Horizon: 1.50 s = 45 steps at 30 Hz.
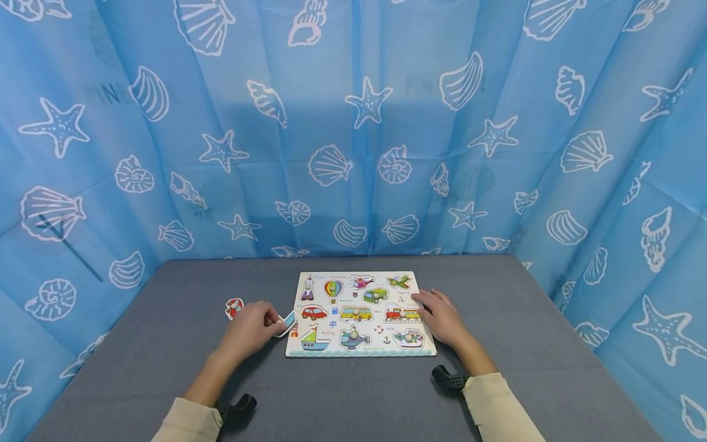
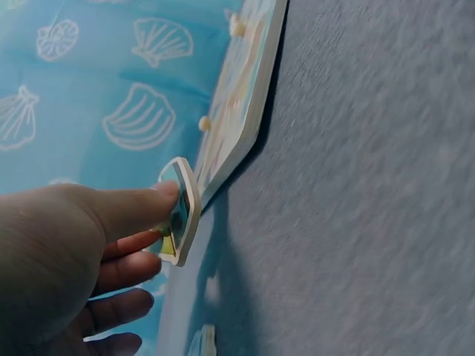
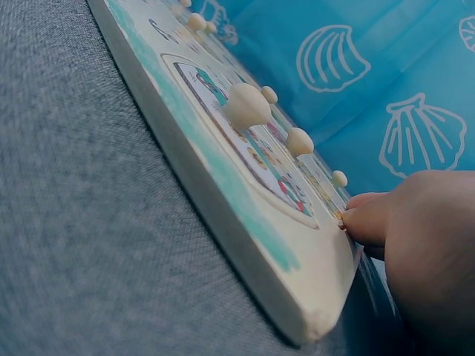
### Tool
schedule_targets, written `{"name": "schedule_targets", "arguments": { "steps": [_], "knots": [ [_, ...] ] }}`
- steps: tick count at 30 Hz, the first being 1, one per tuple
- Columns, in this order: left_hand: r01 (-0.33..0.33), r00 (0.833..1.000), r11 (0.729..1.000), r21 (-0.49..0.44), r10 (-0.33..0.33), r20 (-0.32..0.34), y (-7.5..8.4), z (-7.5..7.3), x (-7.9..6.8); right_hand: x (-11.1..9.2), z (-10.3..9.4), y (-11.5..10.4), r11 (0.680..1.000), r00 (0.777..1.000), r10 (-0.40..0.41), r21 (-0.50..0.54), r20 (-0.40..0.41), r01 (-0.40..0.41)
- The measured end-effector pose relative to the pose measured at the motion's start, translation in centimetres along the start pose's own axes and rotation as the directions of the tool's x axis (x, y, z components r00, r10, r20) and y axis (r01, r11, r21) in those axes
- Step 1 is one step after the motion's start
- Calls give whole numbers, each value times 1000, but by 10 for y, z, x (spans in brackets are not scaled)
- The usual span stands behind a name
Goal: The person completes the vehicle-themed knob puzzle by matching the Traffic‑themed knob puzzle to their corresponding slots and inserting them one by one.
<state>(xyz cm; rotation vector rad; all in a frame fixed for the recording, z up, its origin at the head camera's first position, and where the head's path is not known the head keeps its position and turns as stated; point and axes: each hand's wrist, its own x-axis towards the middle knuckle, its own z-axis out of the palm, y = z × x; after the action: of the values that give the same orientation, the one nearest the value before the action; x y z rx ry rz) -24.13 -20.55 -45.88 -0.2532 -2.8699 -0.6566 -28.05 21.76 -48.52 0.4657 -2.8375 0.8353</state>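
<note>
My left hand (image 1: 251, 328) pinches a small wooden puzzle piece (image 2: 180, 211) between thumb and fingers. Blue and yellow-green show on the piece, and its full picture is hidden. It is tilted, just beside the left edge of a white knobbed puzzle board (image 1: 361, 362). Vehicle pictures cover the board, among them a sailing boat (image 1: 313, 341), a red car (image 1: 313, 313) and a submarine (image 1: 353, 339). My right hand (image 1: 444, 319) rests at the board's right edge, fingertips touching it beside the train (image 1: 402, 314). Left of my left hand, a red piece (image 1: 234, 308) lies on the table.
The board lies flat on a grey cloth-covered table (image 1: 359, 399). Behind and along the sides hangs a blue curtain (image 1: 353, 196) with white shells and starfish. Wooden knobs (image 3: 249, 106) stand up from the board. Each wrist wears a black camera mount (image 1: 237, 411).
</note>
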Motion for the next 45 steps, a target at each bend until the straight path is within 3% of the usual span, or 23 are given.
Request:
{"name": "schedule_targets", "arguments": {
  "steps": [11, 19, 34, 45],
  "knots": [
    [-129, 991, 991, -30, 129, -27, 17, 10, -3, 0, 0, -1, 1000, 1000, 8, 8, 0, -8],
    [-185, 983, 982, -31, 185, -5, 28, 19, -3, 0, 0, -1, 1000, 1000, 6, 1, 1, -6],
    [-219, 973, 976, 1, 219, 74, 45, 28, -4, 0, 0, -1, 1000, 1000, 4, 7, 3, -4],
    [-212, 975, 977, -6, 212, 61, 48, 32, -6, 1, 1, 2, 1000, 1000, -6, 3, 0, 6]
  ]
}}
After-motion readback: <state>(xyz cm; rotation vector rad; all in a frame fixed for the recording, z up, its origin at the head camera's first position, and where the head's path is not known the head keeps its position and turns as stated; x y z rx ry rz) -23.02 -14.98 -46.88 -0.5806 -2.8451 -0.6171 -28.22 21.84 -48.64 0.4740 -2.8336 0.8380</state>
